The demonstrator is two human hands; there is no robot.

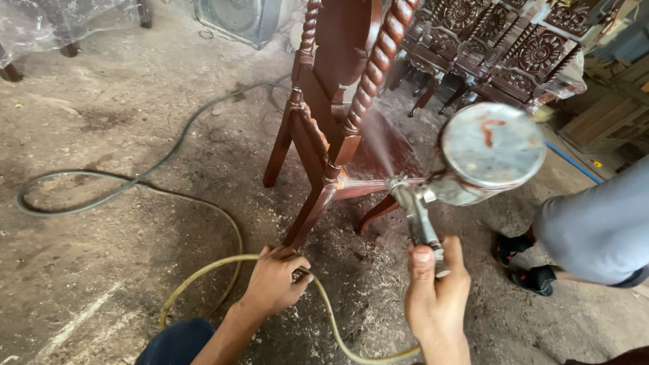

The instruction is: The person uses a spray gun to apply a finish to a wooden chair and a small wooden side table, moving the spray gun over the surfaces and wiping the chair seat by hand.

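Observation:
A dark red wooden chair [338,101] with twisted back posts stands on the floor ahead of me. My right hand [437,297] grips a metal spray gun [422,216] with a round cup [488,152] on top; a fine mist leaves its nozzle toward the chair's seat and back. My left hand [274,278] is wrapped around the foot of the chair's near leg at floor level, right beside the yellowish hose [203,274].
A dark hose [128,182] loops across the dusty, sawdust-strewn floor at left. Carved wooden furniture [500,40] is stacked at the back right. A person's leg in grey cloth [598,226] and a black shoe [534,278] stand at right. A fan [236,17] sits at the back.

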